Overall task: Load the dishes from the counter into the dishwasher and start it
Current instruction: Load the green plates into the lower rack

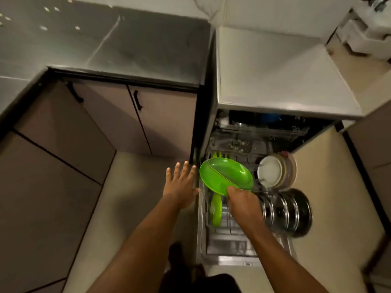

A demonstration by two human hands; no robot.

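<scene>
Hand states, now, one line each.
Left hand: open, fingers spread, holding nothing.
Right hand: closed on the green plate, gripping its near rim.

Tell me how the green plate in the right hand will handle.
The green plate looks plastic, so probably light and stiff: the right hand holds it by one edge without sag. Its glossy surface may be slippery. Stood on edge in the rack, it might tip unless seated between tines.

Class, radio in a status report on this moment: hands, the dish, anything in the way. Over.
Right hand grips green divided plate above lower rack. Left hand open, empty, beside rack. Racked green plate sits directly below.
</scene>
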